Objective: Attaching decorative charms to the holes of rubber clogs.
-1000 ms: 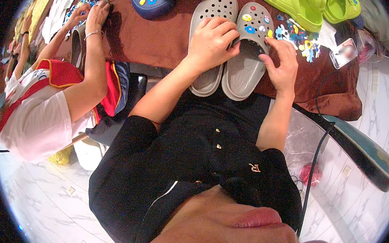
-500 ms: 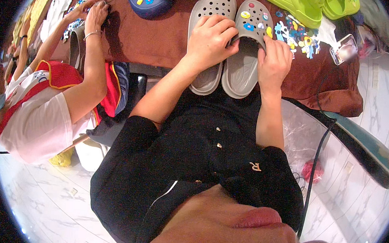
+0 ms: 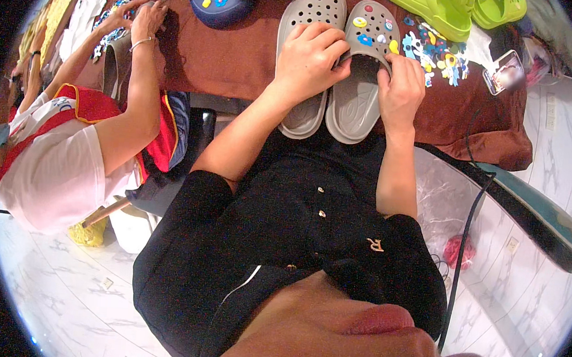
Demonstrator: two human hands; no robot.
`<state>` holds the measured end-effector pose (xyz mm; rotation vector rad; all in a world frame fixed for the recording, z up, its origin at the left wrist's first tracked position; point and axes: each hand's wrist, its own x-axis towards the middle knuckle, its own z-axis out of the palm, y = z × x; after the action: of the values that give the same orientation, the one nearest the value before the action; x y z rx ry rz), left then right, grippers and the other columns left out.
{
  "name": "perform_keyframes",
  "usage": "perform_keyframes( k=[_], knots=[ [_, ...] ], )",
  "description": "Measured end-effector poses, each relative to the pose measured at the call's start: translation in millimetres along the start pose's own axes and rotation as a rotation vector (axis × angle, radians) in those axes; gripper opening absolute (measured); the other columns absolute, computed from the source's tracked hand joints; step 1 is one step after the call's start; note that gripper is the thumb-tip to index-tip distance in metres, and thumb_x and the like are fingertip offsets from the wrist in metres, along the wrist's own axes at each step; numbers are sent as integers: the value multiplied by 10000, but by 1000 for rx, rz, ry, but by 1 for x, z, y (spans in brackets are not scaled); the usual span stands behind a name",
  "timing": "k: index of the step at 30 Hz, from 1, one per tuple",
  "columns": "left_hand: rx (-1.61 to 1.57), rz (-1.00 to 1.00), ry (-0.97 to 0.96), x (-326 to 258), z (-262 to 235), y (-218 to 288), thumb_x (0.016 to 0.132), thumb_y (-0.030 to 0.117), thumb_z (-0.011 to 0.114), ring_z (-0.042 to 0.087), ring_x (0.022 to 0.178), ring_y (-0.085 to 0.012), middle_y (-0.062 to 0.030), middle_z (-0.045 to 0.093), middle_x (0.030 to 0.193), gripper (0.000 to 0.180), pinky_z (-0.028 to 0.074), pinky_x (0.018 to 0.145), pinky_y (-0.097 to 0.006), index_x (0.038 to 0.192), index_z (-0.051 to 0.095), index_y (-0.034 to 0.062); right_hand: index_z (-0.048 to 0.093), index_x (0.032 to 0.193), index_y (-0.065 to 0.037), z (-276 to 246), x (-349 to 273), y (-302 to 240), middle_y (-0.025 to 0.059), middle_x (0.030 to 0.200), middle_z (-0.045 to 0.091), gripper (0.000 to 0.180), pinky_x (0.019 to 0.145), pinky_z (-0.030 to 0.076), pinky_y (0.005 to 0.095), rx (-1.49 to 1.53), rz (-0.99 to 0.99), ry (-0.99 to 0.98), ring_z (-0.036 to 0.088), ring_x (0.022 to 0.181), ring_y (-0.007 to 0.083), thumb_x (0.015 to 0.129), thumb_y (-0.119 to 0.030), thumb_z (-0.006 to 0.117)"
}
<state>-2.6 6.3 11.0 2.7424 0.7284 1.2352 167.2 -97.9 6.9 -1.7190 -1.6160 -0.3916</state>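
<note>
Right hand (image 3: 401, 90) pinching decorated gray shoe (image 3: 358, 94). Left hand (image 3: 312, 57) bent at shoe's left side, can't tell grip. Charm pile (image 3: 434, 51) right of shoe.

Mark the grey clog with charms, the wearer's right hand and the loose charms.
Grey clog with charms (image 3: 356, 100): head view, on the footbed toward the heel.
Right hand (image 3: 402, 92): head view, on its back.
Loose charms (image 3: 450, 62): head view, on yellow and white pieces.

A head-worn fisheye camera looks steeply down over the wearer's black shirt (image 3: 263, 223) toward a brown-covered table (image 3: 221, 58). The shirt sits close at centre, the table farther off above.
</note>
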Motion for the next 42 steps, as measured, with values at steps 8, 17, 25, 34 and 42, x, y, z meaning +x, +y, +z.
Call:
perform_keyframes(
  k=[8,17,25,34,42],
  knots=[
    [-2,1,4,-1,-3,2,659,185,776,629,960,-187,19,675,974,240,494,806,-366,873,680,135,619,977,-26,-2,3,-1,137,856,617,309,762,462,429,20,-31,-7,595,853,323,677,11,686],
    [-10,2,-1,2,2,3,653,177,781,627,965,-189,17,674,977,248,495,807,-369,874,677,134,609,969,-21,-5,9,10,138,851,613,303,789,465,435,94,-126,-46,596,868,329,676,39,660],
    [-9,-4,-14,0,4,2,657,183,776,626,970,-189,17,672,983,243,494,817,-372,871,672,135,604,958,-20,-4,12,13,143,861,622,293,796,466,435,126,-137,-98,595,874,332,677,52,645],
    [-14,-8,-22,0,6,2,653,186,771,626,973,-189,17,674,984,243,492,822,-372,870,674,138,629,991,-23,-1,-2,9,128,918,637,377,838,468,426,140,96,-79,592,909,327,628,40,712],
    [-20,-2,-11,0,7,2,654,188,778,629,974,-186,16,676,979,243,491,821,-368,870,678,137,654,966,-31,2,-3,-2,117,1000,641,402,890,458,424,-20,116,59,575,972,314,582,64,729]
  ],
)
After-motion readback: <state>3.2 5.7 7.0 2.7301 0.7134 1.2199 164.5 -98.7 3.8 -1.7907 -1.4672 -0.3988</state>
